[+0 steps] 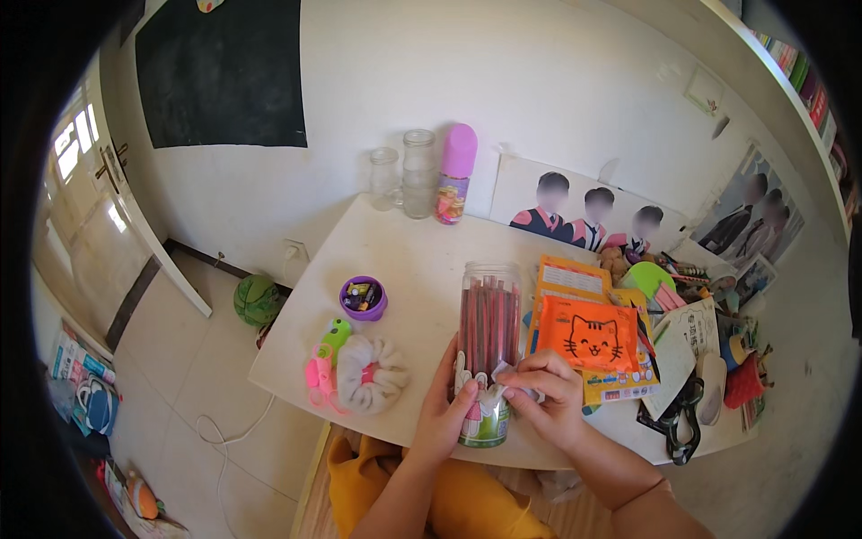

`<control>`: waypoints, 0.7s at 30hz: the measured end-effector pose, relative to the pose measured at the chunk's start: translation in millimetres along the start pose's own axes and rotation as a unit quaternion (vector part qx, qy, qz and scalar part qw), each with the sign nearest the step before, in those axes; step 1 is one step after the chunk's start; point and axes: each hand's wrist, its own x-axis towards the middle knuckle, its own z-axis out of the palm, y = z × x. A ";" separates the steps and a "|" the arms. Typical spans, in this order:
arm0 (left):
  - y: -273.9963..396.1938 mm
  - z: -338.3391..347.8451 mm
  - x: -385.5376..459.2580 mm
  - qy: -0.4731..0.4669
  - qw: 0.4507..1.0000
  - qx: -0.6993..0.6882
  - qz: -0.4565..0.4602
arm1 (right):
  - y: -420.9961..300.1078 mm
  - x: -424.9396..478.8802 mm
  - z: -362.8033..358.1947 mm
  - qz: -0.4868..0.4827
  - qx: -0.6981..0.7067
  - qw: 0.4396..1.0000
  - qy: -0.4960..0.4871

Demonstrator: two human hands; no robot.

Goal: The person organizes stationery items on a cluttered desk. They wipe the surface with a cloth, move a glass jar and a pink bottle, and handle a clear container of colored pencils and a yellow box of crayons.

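Observation:
A tall clear plastic jar (490, 316) filled with reddish pencil-like sticks stands near the table's front edge. My left hand (448, 411) is wrapped round its lower left side, thumb on the printed label (495, 424). On the jar's right side, my right hand (549, 397) pinches a small whitish piece (502, 372) of paper or film between thumb and fingers; whether it is still attached to the jar, I cannot tell. Just right of that hand lies an orange packet with a cat face (589, 333), on top of yellow and orange booklets (572, 273).
Left on the white table (417, 269) are a purple bowl (363, 298) of small items, a white scrunchie (372, 374) and pink scissors (322, 377). Glass jars (419, 175) and a pink-capped bottle (454, 175) stand by the wall. Papers, a black tape dispenser-like object (681, 424) and toys crowd the right.

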 end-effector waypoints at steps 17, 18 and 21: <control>-6.5 -2.1 5.1 0.055 0.990 -0.123 0.031 | -6.3 5.0 6.3 -0.173 -0.020 0.973 -0.153; -7.7 -3.0 6.1 0.064 0.993 -0.092 0.033 | -5.7 4.7 6.3 -0.171 -0.021 0.974 -0.151; -0.9 0.2 5.3 0.062 0.993 -0.102 0.019 | -3.1 3.6 5.9 -0.154 -0.028 0.978 -0.137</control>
